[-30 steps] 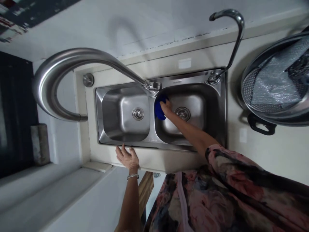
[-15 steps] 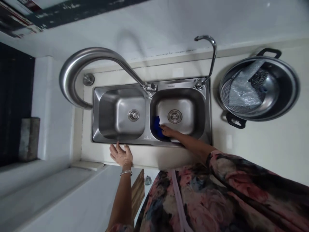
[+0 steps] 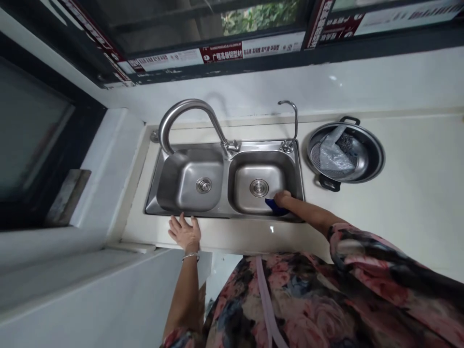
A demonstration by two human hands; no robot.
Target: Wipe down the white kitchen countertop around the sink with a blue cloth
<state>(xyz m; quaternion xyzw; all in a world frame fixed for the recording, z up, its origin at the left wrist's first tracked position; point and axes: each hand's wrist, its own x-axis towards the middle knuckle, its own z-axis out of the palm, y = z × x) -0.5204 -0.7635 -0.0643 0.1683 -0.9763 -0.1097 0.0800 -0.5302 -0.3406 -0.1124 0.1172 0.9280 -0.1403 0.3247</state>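
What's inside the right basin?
The right basin has a metal drain and, toward its near right corner, a blue cloth in the right hand. The surface under cloth and hand is hidden.

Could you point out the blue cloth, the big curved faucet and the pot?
Blue cloth (image 3: 275,208), head view: visible middle.
Big curved faucet (image 3: 190,103), head view: its arch.
Pot (image 3: 371,151), head view: inner wall.

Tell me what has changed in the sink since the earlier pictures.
The right hand, gripping the blue cloth throughout, has moved it from the right basin's left wall, by the tap, toward the person and then across to the near-right part. The view now takes in more of the window. The left hand remains spread by the left basin's front edge; the pot stays put.
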